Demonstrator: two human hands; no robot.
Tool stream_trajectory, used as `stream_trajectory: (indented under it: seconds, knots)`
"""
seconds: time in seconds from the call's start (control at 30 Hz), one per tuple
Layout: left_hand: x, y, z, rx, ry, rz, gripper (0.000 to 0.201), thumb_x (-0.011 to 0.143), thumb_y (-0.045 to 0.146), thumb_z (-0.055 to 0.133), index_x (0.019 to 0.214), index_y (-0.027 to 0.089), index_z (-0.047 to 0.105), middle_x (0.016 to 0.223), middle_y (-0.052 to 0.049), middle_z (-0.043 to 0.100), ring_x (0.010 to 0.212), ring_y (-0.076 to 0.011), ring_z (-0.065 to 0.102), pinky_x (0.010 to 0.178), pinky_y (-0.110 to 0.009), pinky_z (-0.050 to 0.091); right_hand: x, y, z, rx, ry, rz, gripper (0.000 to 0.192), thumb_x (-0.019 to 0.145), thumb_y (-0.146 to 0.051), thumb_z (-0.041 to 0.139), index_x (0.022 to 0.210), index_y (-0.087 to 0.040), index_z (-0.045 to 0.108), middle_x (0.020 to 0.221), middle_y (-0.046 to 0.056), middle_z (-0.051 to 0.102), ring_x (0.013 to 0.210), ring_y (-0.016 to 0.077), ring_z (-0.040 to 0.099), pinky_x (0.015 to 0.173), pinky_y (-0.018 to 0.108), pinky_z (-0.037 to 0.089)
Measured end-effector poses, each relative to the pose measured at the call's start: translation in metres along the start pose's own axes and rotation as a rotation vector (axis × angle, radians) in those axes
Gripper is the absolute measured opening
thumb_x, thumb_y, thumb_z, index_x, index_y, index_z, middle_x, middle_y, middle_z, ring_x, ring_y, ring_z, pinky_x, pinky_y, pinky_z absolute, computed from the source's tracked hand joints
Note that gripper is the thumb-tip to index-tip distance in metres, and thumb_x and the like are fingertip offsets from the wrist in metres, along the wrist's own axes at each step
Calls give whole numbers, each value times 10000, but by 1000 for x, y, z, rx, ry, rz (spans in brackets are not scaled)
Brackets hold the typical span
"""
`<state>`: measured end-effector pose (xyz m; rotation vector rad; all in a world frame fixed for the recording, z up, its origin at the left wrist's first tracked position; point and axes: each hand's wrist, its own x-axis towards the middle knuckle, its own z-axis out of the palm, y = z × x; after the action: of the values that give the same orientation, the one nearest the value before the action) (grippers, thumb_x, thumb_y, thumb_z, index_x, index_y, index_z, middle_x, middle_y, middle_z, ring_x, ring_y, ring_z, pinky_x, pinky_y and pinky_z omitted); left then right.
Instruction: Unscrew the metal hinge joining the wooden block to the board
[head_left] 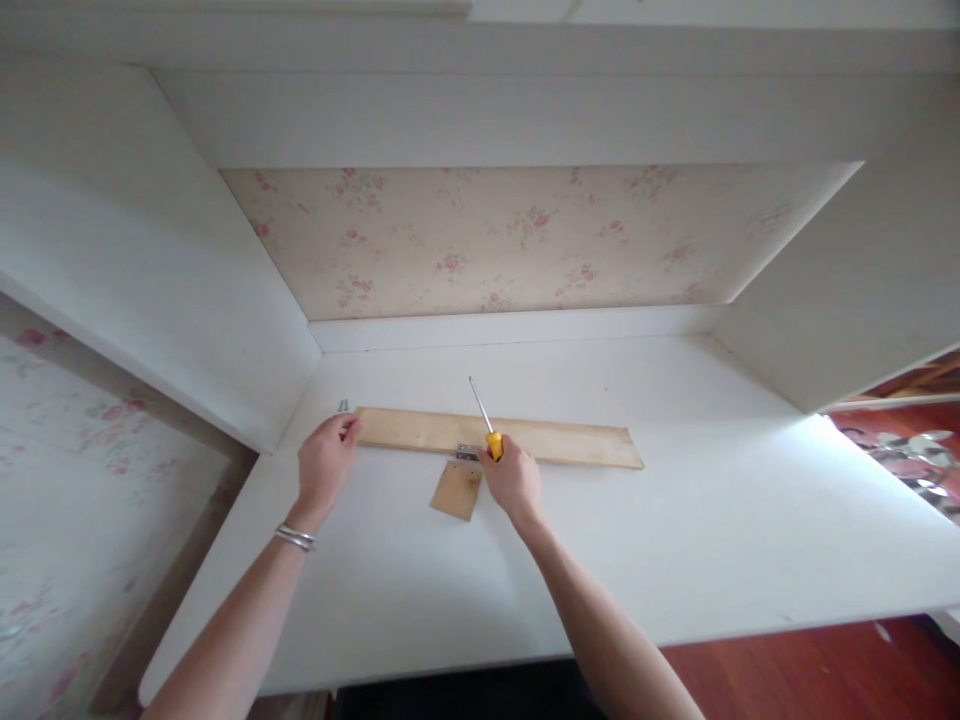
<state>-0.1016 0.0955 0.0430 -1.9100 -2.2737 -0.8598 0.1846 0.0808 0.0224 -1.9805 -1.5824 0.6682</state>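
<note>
A long, narrow wooden board (416, 430) lies across the white desktop. My right hand (514, 478) is closed around the yellow handle of a screwdriver (481, 405), whose shaft points up and away over the board. Close by its fingertips, a metal hinge (466, 452) sits at the board's near edge. Just below the hinge is a small wooden piece (456, 490) with small holes along its top edge. My left hand (328, 460) is at the board's left end, fingers pinched together; whatever they hold is hidden. Several small screws (343, 405) lie just beyond that hand.
White side panels stand at the left (187, 250) and right (847, 270) of the desktop (675, 540). Behind runs a low white ledge (517, 326) under floral wallpaper (487, 240). Shiny metal objects (911, 455) are beyond the right edge, above a red floor (817, 670).
</note>
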Motion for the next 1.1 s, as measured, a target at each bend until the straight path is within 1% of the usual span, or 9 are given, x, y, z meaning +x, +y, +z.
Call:
stream_trajectory:
  seconds: [0.17,0.27,0.37,0.47,0.57,0.73,0.83,0.93,1.1]
  knots:
    - [25,-46,-4,178,-25,-112,272,873,359,452,975,197,645,935,-58,701,807,-206,636,694,-279,431,0,-6,-5,-7,2,-36,212,776,-434,574,749,-227,540,637,35,594,584,164,516,528,268,259]
    - [31,-61,0,235,-64,-137,291,869,362,444,975,190,653,943,-75,702,806,-228,637,674,-296,426,-7,-4,-8,241,-104,6,270,775,-480,550,735,-214,520,631,10,577,530,137,511,496,250,297]
    - [37,-70,7,256,-117,-138,306,865,367,443,974,185,664,953,-93,701,811,-241,637,656,-299,419,-21,3,-16,580,-268,136,276,765,-471,550,834,-205,518,651,-13,558,467,113,480,434,235,303]
    - [47,-76,15,256,-178,-139,316,867,384,440,976,201,673,953,-96,703,823,-253,638,658,-305,418,-38,15,-30,744,-316,174,305,711,-349,623,954,-193,528,730,-10,557,524,100,476,481,230,362]
    - [58,-80,21,258,-207,-133,325,870,397,439,987,209,678,968,-102,701,828,-259,637,671,-315,421,-54,31,-47,777,-335,169,347,703,-288,636,1027,-205,543,865,16,583,596,104,497,557,242,406]
    - [65,-83,28,242,-212,-107,325,890,356,422,1027,204,675,1002,-114,695,834,-241,631,692,-315,429,-69,53,-66,768,-346,253,262,777,-377,594,973,-203,587,746,6,554,620,128,515,572,263,425]
    - [62,-84,30,212,-208,-107,314,894,326,424,1058,204,662,1028,-104,691,844,-223,627,701,-307,435,-72,60,-75,689,-324,271,413,777,-423,610,1125,-204,576,701,-6,554,579,131,505,560,280,427]
    - [57,-83,29,156,-196,-117,310,898,306,417,1080,206,647,1028,-85,691,855,-209,627,715,-294,441,-69,59,-91,643,-282,248,563,759,-434,641,1257,-198,527,819,24,619,675,158,574,690,324,474]
    - [35,-59,25,57,-46,-35,310,907,325,404,1042,164,631,1034,-83,672,853,-196,621,781,-290,452,-55,35,-119,476,-41,54,432,720,-423,690,1104,-235,627,1023,64,657,891,212,597,811,355,456]
